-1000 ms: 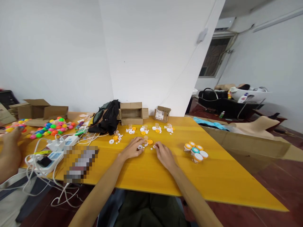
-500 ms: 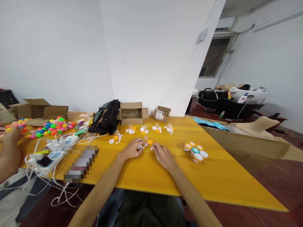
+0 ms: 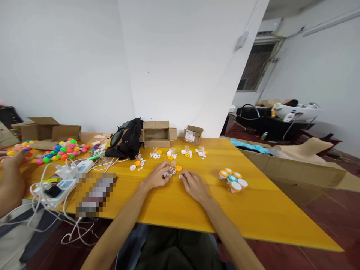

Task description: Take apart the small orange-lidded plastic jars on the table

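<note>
My left hand [image 3: 156, 176] is curled round a round white disc [image 3: 166, 174], which shows between the thumb and fingers. Close by to the right, my right hand [image 3: 193, 183] pinches a small white plastic piece [image 3: 180, 176]; its exact shape is too small to make out. Between and just beyond both hands lie small white pieces [image 3: 173, 171], a clear plastic cup [image 3: 173, 164] and an orange ring-shaped lid [image 3: 178, 168]. Further back are several similar sets, each with a clear cup, an orange ring [image 3: 137, 164] and a white disc [image 3: 132, 168].
Capped clear jars [image 3: 233, 179] cluster on the right of the table [image 3: 270, 213]. Cardboard boxes [image 3: 156, 143] and a black bag [image 3: 128, 140] stand at the back. Leftward are colourful balls [image 3: 62, 151], a power strip [image 3: 66, 183] with cables, a blurred-out object [image 3: 97, 195] and another person's hand [image 3: 12, 168].
My hands stay almost in place, with slight finger movement around the small pieces. The other person's hand at the far left has shifted slightly.
</note>
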### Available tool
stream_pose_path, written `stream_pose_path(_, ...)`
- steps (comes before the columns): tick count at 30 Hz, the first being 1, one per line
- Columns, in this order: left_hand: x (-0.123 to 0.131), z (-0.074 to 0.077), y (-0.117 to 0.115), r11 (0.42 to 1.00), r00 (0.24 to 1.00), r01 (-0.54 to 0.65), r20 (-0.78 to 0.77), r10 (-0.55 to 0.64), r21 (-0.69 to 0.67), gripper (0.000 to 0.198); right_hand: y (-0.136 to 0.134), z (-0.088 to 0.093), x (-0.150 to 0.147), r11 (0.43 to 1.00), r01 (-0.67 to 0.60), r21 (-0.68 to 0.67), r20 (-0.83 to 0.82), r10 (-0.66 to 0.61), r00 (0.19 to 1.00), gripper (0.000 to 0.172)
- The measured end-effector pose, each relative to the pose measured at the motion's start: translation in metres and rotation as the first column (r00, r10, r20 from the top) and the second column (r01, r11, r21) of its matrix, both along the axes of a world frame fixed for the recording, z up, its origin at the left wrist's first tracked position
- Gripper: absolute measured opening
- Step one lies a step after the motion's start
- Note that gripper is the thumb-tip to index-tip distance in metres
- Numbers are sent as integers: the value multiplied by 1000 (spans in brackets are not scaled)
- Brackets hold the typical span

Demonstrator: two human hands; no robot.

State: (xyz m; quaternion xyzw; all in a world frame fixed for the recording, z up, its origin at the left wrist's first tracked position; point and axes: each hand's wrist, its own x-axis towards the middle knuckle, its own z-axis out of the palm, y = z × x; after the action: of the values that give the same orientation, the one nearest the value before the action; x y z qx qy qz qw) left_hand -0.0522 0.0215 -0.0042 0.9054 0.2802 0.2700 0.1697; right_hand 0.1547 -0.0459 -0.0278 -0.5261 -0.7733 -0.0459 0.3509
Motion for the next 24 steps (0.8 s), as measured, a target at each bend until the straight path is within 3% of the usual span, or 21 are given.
stream_pose_path(12, 2, 0, -1, 999, 1000, 31, -1, -31, 31, 13, 1, 1, -1, 996, -14, -85, -3, 14, 1000, 16)
stream_pose_path(19, 0, 0, 1, 1000, 999, -9, 40, 9, -4, 34, 1, 0, -1, 999, -30, -40, 6, 30, 1000, 16)
stream_pose_path(24, 1, 0, -1, 999, 998, 0, 56, 2, -42, 32, 0, 2, -1, 998, -59, -32, -7, 59, 998, 18)
